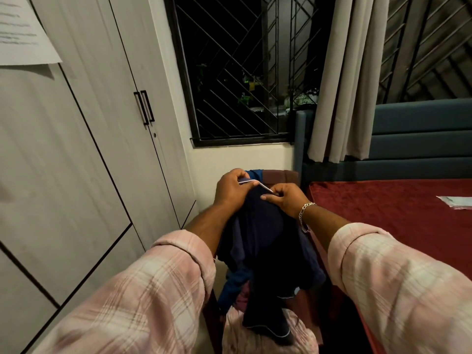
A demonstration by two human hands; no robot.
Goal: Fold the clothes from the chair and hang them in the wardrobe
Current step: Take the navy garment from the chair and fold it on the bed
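Note:
A dark navy garment (260, 241) with thin white piping hangs in front of me over the chair. My left hand (233, 191) grips its upper edge at the left. My right hand (287, 200), with a silver bracelet on the wrist, pinches the same white-trimmed edge just to the right. Below the garment a blue piece (233, 287) and a pink checked piece (265, 338) lie piled on the chair, whose maroon back (281, 176) shows behind my hands. The wardrobe (84, 139) stands at the left with its grey doors closed.
A bed with a dark red cover (398, 213) and a blue padded headboard (419, 139) runs along the right. A barred window (237, 72) and a beige curtain (350, 80) are behind the chair. A paper sheet (23, 31) hangs on the wardrobe door.

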